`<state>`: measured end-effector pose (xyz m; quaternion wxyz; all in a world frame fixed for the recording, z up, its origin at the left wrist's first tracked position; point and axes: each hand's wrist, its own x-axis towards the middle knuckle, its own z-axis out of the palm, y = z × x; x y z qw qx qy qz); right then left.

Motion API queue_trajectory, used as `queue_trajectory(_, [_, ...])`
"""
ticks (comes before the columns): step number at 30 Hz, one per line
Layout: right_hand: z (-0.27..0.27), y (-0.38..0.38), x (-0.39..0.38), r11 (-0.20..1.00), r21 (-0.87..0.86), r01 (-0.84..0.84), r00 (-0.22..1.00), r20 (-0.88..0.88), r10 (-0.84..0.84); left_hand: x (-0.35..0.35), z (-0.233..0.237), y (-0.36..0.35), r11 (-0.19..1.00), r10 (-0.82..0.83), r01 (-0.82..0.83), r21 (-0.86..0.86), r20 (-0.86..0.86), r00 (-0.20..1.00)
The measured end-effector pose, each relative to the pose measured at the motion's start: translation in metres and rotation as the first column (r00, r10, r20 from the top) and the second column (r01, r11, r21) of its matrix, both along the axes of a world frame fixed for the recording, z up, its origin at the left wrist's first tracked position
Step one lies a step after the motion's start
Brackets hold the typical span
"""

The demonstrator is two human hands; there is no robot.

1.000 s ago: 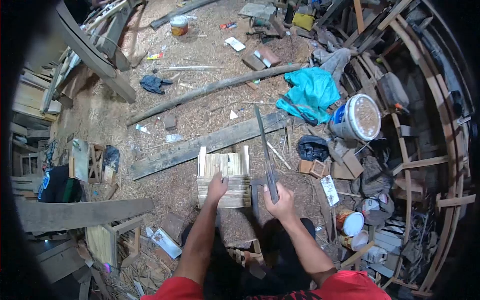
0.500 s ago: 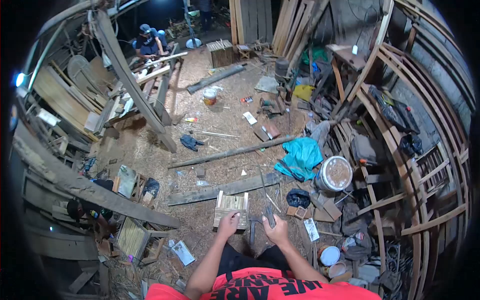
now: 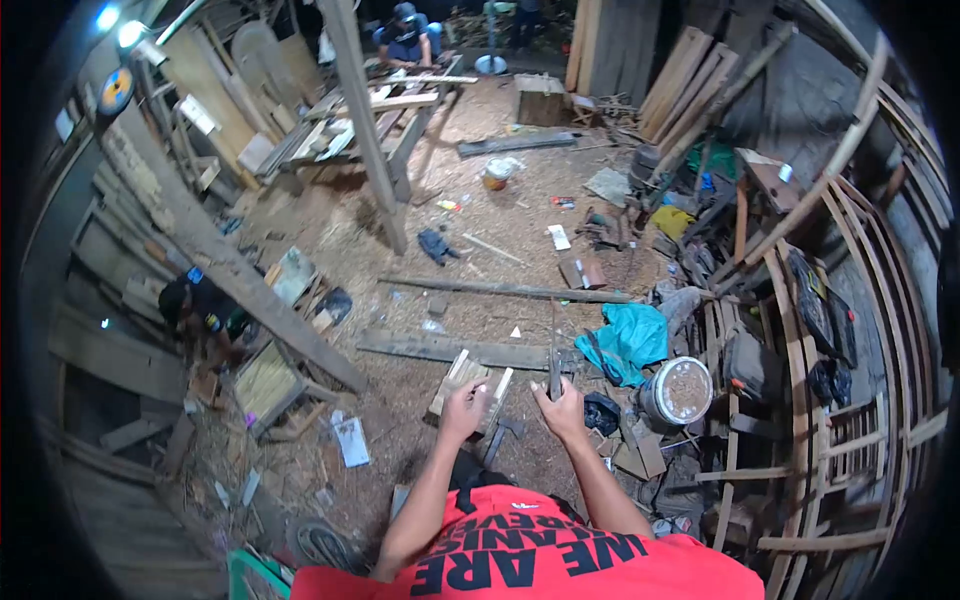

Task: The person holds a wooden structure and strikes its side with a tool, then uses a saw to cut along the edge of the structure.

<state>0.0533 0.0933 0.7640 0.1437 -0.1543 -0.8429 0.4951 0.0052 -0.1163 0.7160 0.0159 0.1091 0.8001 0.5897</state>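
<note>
My right hand (image 3: 562, 411) is closed around a dark tool (image 3: 555, 372) with a long thin end that points away from me. My left hand (image 3: 463, 412) has its fingers curled together; I cannot tell what, if anything, is in them. It overlaps a small slatted wooden piece (image 3: 455, 378) with raised side strips, standing on the ground in front of me. Between my forearms, a hammer (image 3: 494, 444) leans close to the near side of that wooden piece.
A long plank (image 3: 450, 348) and a pole (image 3: 500, 289) cross the ground ahead. To the right are a teal tarp (image 3: 630, 340) and a white bucket (image 3: 678, 391). One person (image 3: 208, 315) crouches at left behind a slanted beam (image 3: 240, 285); another person (image 3: 408, 40) works at the far bench.
My view has swung left. My left hand has risen slightly over the wooden piece, which now sits tilted. The dark tool stays in my right hand, now pointing more straight ahead.
</note>
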Motion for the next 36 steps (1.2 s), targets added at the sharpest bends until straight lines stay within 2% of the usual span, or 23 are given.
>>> queue_trajectory(1, [0.001, -0.003, -0.005, 0.997, -0.051, -0.049, 0.997, 0.053, 0.052, -0.003, -0.01, -0.007, 1.0, 0.027, -0.027, -0.003, -0.014, 1.0])
queue_trajectory(3, [-0.036, -0.004, -0.015, 0.981, -0.146, -0.128, 0.991, 0.022, 0.132, -0.005, -0.025, -0.016, 0.993, 0.087, -0.088, -0.073, -0.026, 0.996])
queue_trajectory(4, [-0.036, -0.009, -0.022, 0.969, -0.192, -0.158, 0.987, 0.001, 0.161, -0.011, -0.036, -0.019, 0.995, 0.093, -0.093, -0.036, 0.012, 0.996])
queue_trajectory(5, [-0.036, -0.015, -0.023, 0.925, -0.335, -0.179, 0.984, -0.085, 0.159, -0.016, -0.051, -0.024, 0.996, 0.094, -0.094, -0.004, 0.056, 0.994])
queue_trajectory(7, [-0.052, -0.006, -0.024, 0.948, -0.254, -0.19, 0.978, 0.031, 0.205, -0.015, -0.067, -0.03, 0.994, 0.088, -0.094, 0.055, 0.102, 0.991])
queue_trajectory(8, [-0.062, -0.003, -0.024, 0.955, -0.22, -0.2, 0.97, 0.093, 0.224, -0.014, -0.069, -0.033, 0.992, 0.119, -0.123, 0.016, 0.158, 0.98])
queue_trajectory(10, [-0.063, -0.002, -0.024, 0.966, -0.186, -0.178, 0.975, 0.098, 0.198, -0.016, -0.051, -0.039, 0.974, 0.151, -0.095, -0.204, 0.275, 0.95])
queue_trajectory(12, [-0.071, 0.01, -0.03, 0.988, -0.093, -0.126, 0.943, 0.297, 0.149, -0.014, -0.101, -0.045, 0.979, 0.172, -0.154, -0.132, 0.142, 0.975])
queue_trajectory(14, [-0.111, 0.025, -0.03, 0.994, -0.001, -0.113, 0.969, 0.22, 0.11, -0.011, -0.105, -0.045, 0.981, 0.162, -0.127, -0.15, 0.249, 0.955])
queue_trajectory(15, [-0.12, 0.031, -0.032, 0.993, -0.006, -0.12, 0.968, 0.22, 0.118, -0.009, -0.116, -0.046, 0.978, 0.165, -0.118, -0.171, 0.288, 0.943])
queue_trajectory(18, [-0.129, 0.048, -0.041, 0.982, -0.055, -0.178, 0.876, 0.445, 0.184, -0.005, -0.135, -0.033, 0.954, 0.209, -0.11, -0.28, 0.355, 0.911])
queue_trajectory(20, [-0.186, 0.06, -0.043, 0.97, -0.034, -0.242, 0.83, 0.51, 0.225, -0.001, -0.172, -0.027, 0.95, 0.192, -0.11, -0.294, 0.267, 0.945])
queue_trajectory(21, [-0.234, 0.07, -0.042, 0.957, 0.006, -0.29, 0.81, 0.534, 0.242, 0.006, -0.208, -0.025, 0.931, 0.242, -0.131, -0.34, 0.308, 0.92])
queue_trajectory(22, [-0.258, 0.077, -0.039, 0.94, 0.049, -0.338, 0.786, 0.564, 0.254, 0.014, -0.233, -0.017, 0.913, 0.289, -0.145, -0.383, 0.353, 0.89])
queue_trajectory(23, [-0.281, 0.086, -0.038, 0.927, 0.013, -0.374, 0.719, 0.636, 0.281, 0.024, -0.257, -0.011, 0.901, 0.343, -0.12, -0.416, 0.516, 0.785])
queue_trajectory(26, [-0.328, 0.102, -0.039, 0.91, 0.052, -0.412, 0.695, 0.663, 0.277, 0.053, -0.321, 0.0, 0.758, 0.274, 0.228, -0.611, 0.616, 0.739])
queue_trajectory(27, [-0.335, 0.106, -0.043, 0.926, -0.026, -0.378, 0.686, 0.663, 0.298, 0.059, -0.355, -0.002, 0.697, 0.23, 0.368, -0.615, 0.678, 0.698])
queue_trajectory(30, [-0.378, 0.098, -0.05, 0.961, 0.113, -0.253, 0.674, 0.733, 0.091, 0.039, -0.398, 0.01, 0.716, 0.27, 0.188, -0.672, 0.515, 0.814])
queue_trajectory(32, [-0.453, 0.095, -0.043, 0.977, 0.106, -0.185, 0.758, 0.648, 0.073, 0.006, -0.432, 0.004, 0.727, 0.258, 0.024, -0.686, 0.306, 0.917])
queue_trajectory(33, [-0.482, 0.089, -0.047, 0.978, 0.125, -0.165, 0.78, 0.624, 0.052, -0.02, -0.433, 0.001, 0.718, 0.263, 0.088, -0.691, 0.386, 0.884])
queue_trajectory(34, [-0.51, 0.08, -0.056, 0.98, 0.145, -0.139, 0.805, 0.593, 0.026, -0.042, -0.463, -0.012, 0.685, 0.274, 0.065, -0.726, 0.339, 0.9])
queue_trajectory(35, [-0.506, 0.071, -0.073, 0.993, 0.02, -0.118, 0.799, 0.595, 0.083, -0.06, -0.496, -0.025, 0.65, 0.279, 0.047, -0.758, 0.295, 0.914])
queue_trajectory(36, [-0.56, 0.065, -0.077, 0.995, 0.074, -0.067, 0.8, 0.601, 0.009, -0.074, -0.515, -0.026, 0.584, 0.373, -0.085, -0.807, 0.173, 0.912])
